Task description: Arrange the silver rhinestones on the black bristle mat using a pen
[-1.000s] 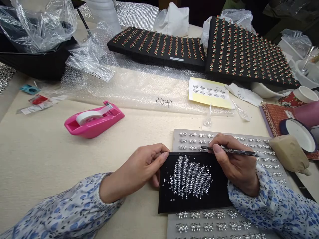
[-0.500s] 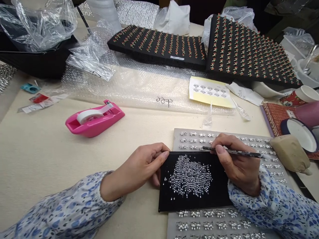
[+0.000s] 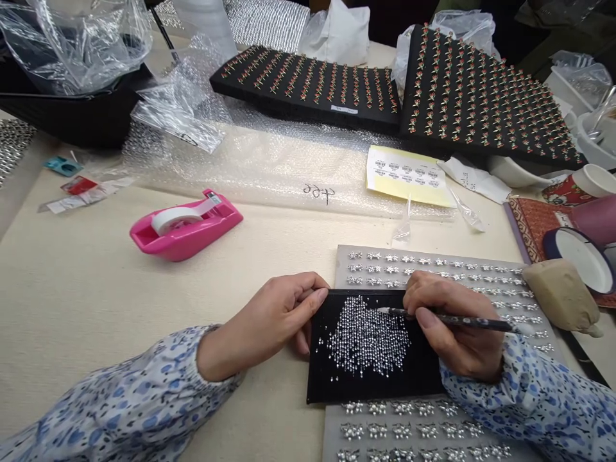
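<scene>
My left hand (image 3: 283, 314) pinches the upper left corner of a flat black tray (image 3: 322, 385). Small glittering rhinestones (image 3: 368, 337) lie in a dense patch on the tray. In my right hand (image 3: 455, 321) is a slim dark pencil-like picking tool (image 3: 476, 322), gripped like a pen. Its pale tip is at the upper part of the rhinestone patch; whether a stone sticks to it is too small to tell. Beneath the tray lies a grey foam board (image 3: 339, 263) with rows of silver flower-shaped pieces (image 3: 402, 431), partly covered by the tray and my right arm.
A pink tape dispenser (image 3: 187, 228) stands to the left. Behind are black foam boards (image 3: 308, 83) with red-and-green pieces, bubble wrap (image 3: 260, 167) and a label sheet (image 3: 409, 176). At right sit a beige lump (image 3: 561, 295), a paper cup (image 3: 584, 186) and a roll of tape (image 3: 577, 260).
My right hand has brought the tool's tip down from the silver pieces at the tray's upper edge onto the rhinestones. My left hand keeps its hold on the tray's corner.
</scene>
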Demonstrator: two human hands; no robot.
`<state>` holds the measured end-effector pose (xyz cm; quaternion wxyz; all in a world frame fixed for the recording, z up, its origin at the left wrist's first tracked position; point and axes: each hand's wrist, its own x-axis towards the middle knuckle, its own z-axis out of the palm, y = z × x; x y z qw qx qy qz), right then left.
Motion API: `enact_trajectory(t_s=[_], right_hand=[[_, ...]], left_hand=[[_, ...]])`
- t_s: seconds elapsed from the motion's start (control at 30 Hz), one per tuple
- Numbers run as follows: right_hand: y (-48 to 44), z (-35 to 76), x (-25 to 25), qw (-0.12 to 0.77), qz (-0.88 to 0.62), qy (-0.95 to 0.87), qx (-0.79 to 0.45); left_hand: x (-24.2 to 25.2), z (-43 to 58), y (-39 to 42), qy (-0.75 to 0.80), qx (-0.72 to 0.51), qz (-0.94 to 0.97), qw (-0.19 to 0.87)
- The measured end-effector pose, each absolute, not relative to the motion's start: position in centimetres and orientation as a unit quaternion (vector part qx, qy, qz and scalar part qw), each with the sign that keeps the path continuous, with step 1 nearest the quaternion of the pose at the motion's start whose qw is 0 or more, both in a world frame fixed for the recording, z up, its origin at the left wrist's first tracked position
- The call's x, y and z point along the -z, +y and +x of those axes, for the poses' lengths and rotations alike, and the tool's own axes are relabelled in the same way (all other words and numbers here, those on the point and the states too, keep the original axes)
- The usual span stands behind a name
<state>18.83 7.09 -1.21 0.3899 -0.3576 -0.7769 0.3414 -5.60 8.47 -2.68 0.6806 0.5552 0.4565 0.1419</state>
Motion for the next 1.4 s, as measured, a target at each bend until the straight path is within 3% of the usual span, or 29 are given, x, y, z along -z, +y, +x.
enact_trajectory(t_s=[0.23, 0.47, 0.93, 1.4], right_hand=[[7.03, 18.76, 1.34, 0.385, -0.36, -0.777, -0.344], [7.18, 18.74, 1.46, 0.452, -0.403, -0.732, -0.313], [7.61, 18.59, 1.38, 0.399, -0.487, -0.745, -0.22], [7.67, 18.65, 1.74, 0.4, -0.468, -0.745, -0.258]], left_hand=[[2.5, -5.55, 8.65, 0.459, -0.14, 0.555, 0.68], [2.4, -5.46, 8.63, 0.458, -0.142, 0.548, 0.686], [2.95, -5.73, 8.46, 0.452, -0.147, 0.548, 0.688], [2.96, -5.62, 8.56, 0.449, -0.153, 0.545, 0.692]])
